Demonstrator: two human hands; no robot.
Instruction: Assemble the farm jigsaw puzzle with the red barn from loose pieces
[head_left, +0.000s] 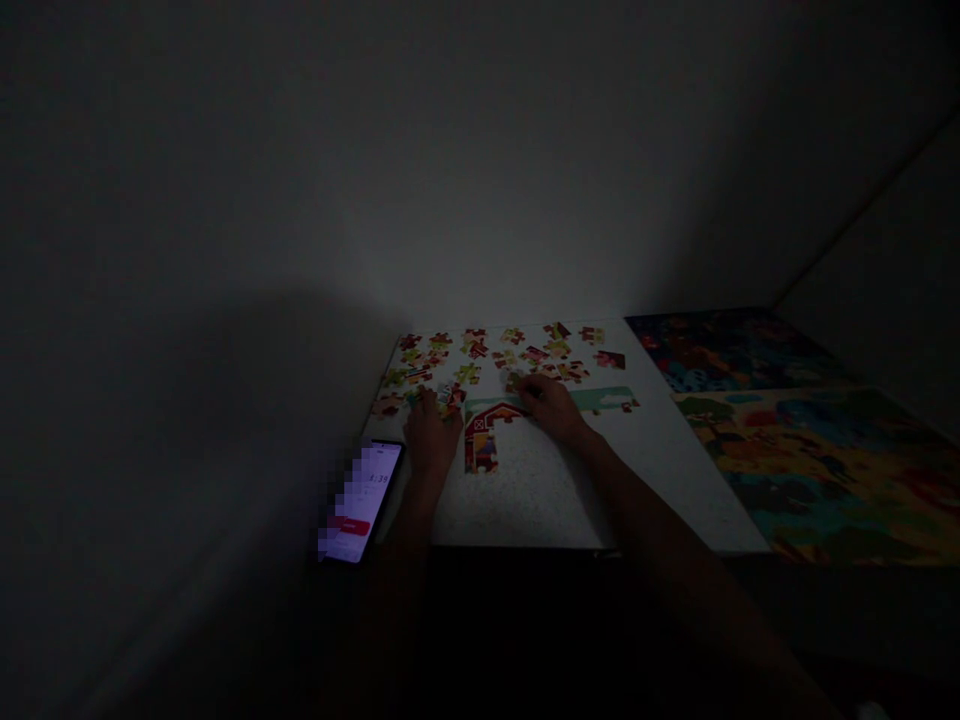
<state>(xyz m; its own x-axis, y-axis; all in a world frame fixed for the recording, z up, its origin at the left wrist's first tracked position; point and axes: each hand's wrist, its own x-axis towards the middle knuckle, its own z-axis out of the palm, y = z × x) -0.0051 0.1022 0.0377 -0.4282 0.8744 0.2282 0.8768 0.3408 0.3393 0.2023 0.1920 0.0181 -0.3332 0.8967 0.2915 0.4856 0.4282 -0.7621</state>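
Head view: the left hand (430, 435) and right hand (551, 408) lie curled over loose jigsaw pieces (450, 398) beside the part-built barn (480, 440); whether either grip holds a piece, I cannot tell.

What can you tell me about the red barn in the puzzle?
The red barn is a joined group of jigsaw pieces lying flat on a white speckled board. It has a red roof and walls, a small white window with a cross on it, and a colourful lower part that is hard to make out in the dim light. The pieces look like printed cardboard. A pale teal strip of puzzle runs right from its roof. The right hand is just above and right of it; any touch is unclear.
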